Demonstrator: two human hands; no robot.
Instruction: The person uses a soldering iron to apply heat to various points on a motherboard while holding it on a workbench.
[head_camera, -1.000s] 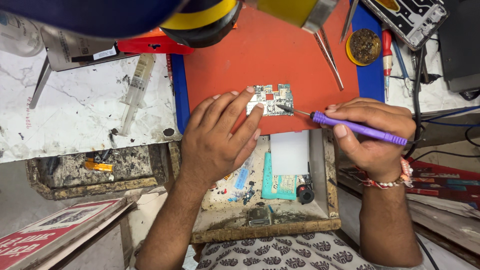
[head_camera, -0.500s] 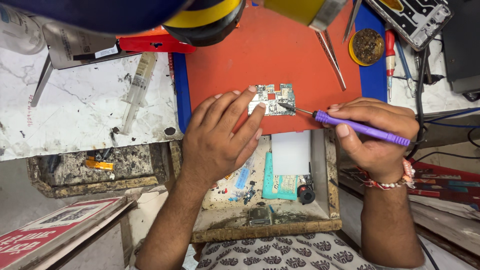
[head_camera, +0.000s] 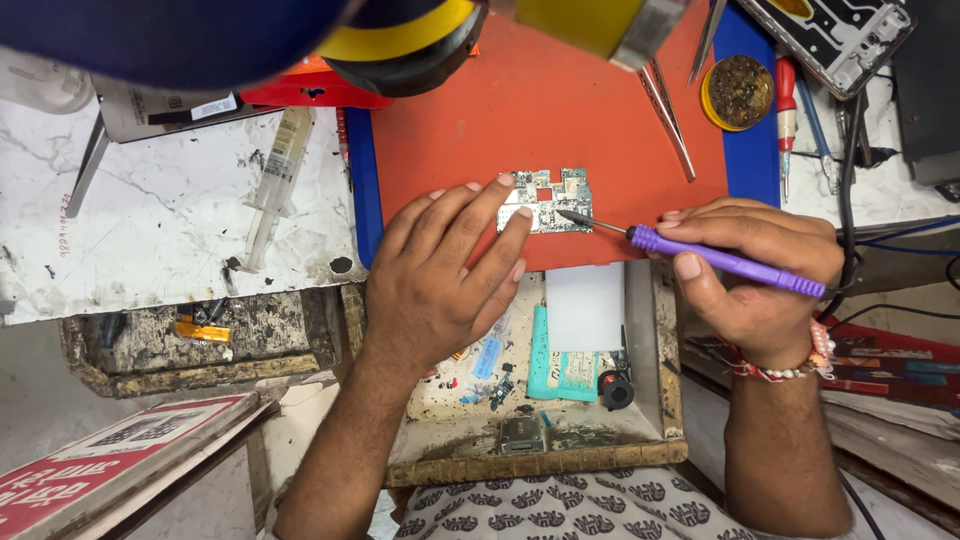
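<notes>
A small green circuit board (head_camera: 548, 200) lies on the orange work mat (head_camera: 560, 110). My left hand (head_camera: 440, 270) rests flat on the mat's near edge, its fingertips touching the board's left side. My right hand (head_camera: 760, 275) grips a purple-handled soldering iron (head_camera: 715, 258), whose thin metal tip touches the board's lower right part.
Tweezers (head_camera: 668, 118), a round tin of brass wool (head_camera: 738, 92) and a red screwdriver (head_camera: 786, 100) lie at the back right. A syringe (head_camera: 275, 180) lies on the white marble slab (head_camera: 150, 230) to the left. An open drawer (head_camera: 545, 400) with small parts sits below the mat.
The view has shifted slightly. Both hands hold nearly the same positions, with the iron's tip staying on the board.
</notes>
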